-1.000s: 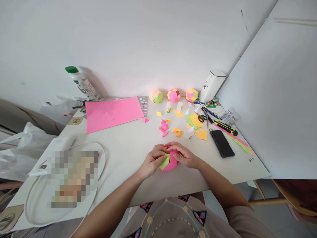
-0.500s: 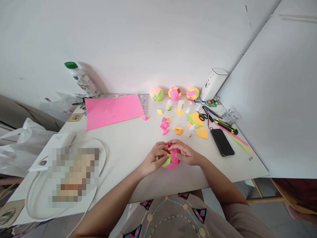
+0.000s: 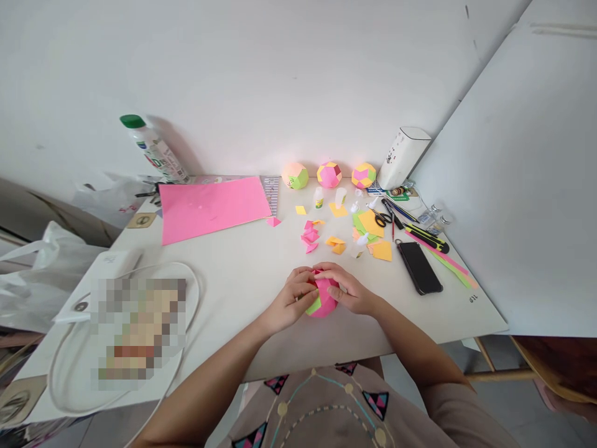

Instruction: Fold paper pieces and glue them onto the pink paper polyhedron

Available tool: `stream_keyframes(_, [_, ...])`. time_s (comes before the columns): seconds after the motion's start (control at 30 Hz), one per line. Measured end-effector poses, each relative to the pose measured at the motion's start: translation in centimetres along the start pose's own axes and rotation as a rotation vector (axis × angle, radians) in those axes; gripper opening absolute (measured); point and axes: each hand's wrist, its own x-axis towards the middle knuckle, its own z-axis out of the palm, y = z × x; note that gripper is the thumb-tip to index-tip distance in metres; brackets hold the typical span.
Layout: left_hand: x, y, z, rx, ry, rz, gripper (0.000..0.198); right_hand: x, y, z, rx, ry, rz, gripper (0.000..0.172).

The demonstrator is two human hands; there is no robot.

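Nearest the camera, at the front of the white table [image 3: 233, 280], both hands close around a pink and green paper ball [image 3: 329, 303]. The left hand [image 3: 286, 302] grasps its left side, thumb by the green face and fingers bent over the top. The right hand [image 3: 354, 292] grips the right side, its thumb on a pink face. The fingers cover much of the top, so exactly which edge each fingertip presses is hard to tell.

To the right of the hands lies a black phone [image 3: 419, 267]. Just beyond the ball are orange folded pieces [image 3: 336, 244] and, to their left, pink folded pieces [image 3: 310, 235]. Right of these, scissors [image 3: 379, 221] rest by loose orange paper [image 3: 372, 225]. Farther back stands a small bottle [image 3: 318, 200], with a large pink sheet [image 3: 214, 208] to its left.

At the wall, three finished-looking balls [image 3: 329, 175] sit in a row, between a green-capped bottle [image 3: 161, 155] on the left and a white container [image 3: 403, 158] on the right.
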Motion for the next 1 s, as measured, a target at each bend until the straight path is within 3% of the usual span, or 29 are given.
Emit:
stream_keyframes(0.3, [0.0, 0.1, -0.1, -0.023, 0.003, -0.068, 0.031, -0.1, 0.5, 1.9, -0.122, 0.174, 0.019, 0.036])
stream_keyframes(1.0, [-0.1, 0.1, 0.0, -0.031, 0.003, -0.063, 0.026, 0.0, 0.5, 2.4, -0.219, 0.213, -0.002, 0.035])
